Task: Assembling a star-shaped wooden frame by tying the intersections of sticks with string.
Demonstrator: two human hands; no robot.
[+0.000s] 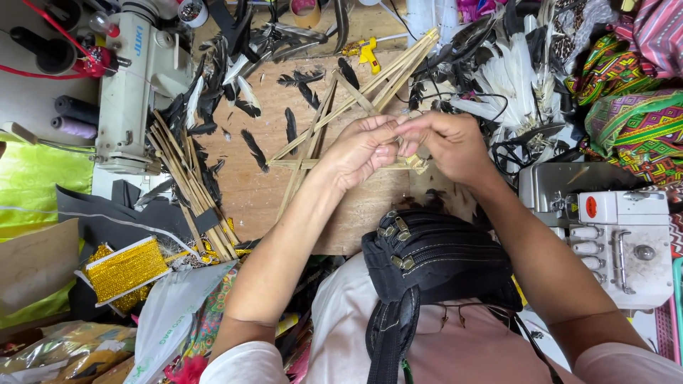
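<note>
My left hand [361, 148] and my right hand [447, 144] meet over a frame of thin bamboo sticks [320, 135] lying on a wooden board [263, 185]. The fingers of both hands pinch the same crossing of sticks near the frame's right end. What lies between the fingertips is hidden. Long sticks of the frame [402, 64] run up and to the right past my hands. Black feathers [254, 149] are scattered on the board to the left of my left hand.
A white sewing machine [135, 78] stands at the left, a second machine [615, 227] at the right. A bundle of bamboo sticks [192, 192], gold trim [126, 270], white feathers [509, 78], a yellow glue gun [366, 53], patterned cloth [626, 107] and a black waist bag [441, 256] surround the board.
</note>
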